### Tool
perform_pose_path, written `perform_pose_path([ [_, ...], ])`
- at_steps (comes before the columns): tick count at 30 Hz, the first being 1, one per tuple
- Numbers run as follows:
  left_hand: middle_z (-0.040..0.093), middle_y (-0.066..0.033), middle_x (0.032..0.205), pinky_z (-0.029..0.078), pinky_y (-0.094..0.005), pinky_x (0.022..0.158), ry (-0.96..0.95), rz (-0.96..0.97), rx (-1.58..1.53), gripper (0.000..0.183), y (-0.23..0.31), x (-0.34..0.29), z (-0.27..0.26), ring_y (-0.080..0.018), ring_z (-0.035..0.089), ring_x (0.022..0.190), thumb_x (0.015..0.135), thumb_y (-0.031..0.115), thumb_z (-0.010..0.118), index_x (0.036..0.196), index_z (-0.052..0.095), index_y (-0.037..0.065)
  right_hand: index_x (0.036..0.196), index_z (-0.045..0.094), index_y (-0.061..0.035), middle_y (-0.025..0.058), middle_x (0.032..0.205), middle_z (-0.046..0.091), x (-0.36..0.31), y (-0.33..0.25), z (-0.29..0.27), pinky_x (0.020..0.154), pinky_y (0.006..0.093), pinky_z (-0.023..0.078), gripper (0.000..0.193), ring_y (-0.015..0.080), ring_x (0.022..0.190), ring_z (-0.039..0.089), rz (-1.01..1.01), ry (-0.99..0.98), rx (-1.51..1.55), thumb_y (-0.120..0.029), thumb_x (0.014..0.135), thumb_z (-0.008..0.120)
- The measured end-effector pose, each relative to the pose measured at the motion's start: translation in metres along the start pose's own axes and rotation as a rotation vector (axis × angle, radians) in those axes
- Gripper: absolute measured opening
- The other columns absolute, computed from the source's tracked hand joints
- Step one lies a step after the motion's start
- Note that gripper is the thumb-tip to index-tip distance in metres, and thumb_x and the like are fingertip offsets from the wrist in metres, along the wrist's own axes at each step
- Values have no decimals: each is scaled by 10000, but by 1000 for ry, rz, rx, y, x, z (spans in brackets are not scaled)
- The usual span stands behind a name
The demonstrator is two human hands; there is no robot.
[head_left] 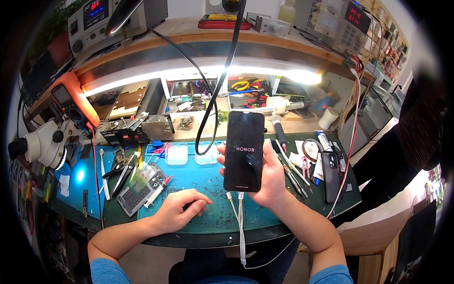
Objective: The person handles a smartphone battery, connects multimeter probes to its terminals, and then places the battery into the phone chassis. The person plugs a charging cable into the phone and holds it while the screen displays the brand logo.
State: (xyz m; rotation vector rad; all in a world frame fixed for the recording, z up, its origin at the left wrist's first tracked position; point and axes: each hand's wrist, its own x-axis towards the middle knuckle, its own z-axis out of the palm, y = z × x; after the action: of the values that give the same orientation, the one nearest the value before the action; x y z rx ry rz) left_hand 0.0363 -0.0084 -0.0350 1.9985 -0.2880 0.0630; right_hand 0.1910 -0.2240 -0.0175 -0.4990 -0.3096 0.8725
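Note:
My right hand [272, 182] holds a black smartphone [243, 151] upright above the blue work mat [208, 182], its dark screen facing me with small white lettering on it. A white cable [241, 222] hangs from the phone's lower end down past the bench edge. My left hand [178, 210] rests on the mat, fingers curled loosely, holding nothing. An opened phone body [142, 188] with its inner parts showing lies just left of that hand, with tweezers [122, 176] beside it.
A second black phone [331, 173] lies at the right among screwdrivers [291, 173] and a roll of tape [311, 149]. A microscope [40, 144] stands at the left. Small clear trays [177, 154], an orange multimeter [71, 102], and power supplies [338, 19] sit behind. A black cable [215, 99] hangs mid-bench.

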Motion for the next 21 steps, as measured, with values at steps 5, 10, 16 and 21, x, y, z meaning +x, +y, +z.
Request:
perform_pose_path([
  [5,691,-73,879,538,-291,689,2,-6,-3,165,1,0,0,-142,685,746,1058,106,595,1122,720,20,1578,363,10,260,1556,467,0,0,-2,1164,560,426,816,400,1398,514,-7,-9,-9,-635,1085,283],
  [10,691,-72,878,535,-291,691,4,-14,-5,164,1,0,0,-142,683,748,1057,103,594,1121,720,20,1578,362,10,263,1555,467,0,1,-1,1160,554,432,817,397,1393,520,-3,8,7,-638,1085,283],
  [16,691,-73,878,533,-292,696,3,-29,-1,164,3,0,0,-141,681,752,1056,101,595,1118,722,19,1574,362,16,261,1545,477,1,0,-2,1155,544,441,824,383,1373,539,10,14,28,-641,1085,276],
  [21,696,-71,875,530,-290,699,4,-25,4,167,1,0,0,-136,677,753,1056,104,596,1112,727,16,1555,386,24,251,1526,497,0,1,-4,1149,542,447,821,372,1361,549,5,7,31,-641,1086,276],
])
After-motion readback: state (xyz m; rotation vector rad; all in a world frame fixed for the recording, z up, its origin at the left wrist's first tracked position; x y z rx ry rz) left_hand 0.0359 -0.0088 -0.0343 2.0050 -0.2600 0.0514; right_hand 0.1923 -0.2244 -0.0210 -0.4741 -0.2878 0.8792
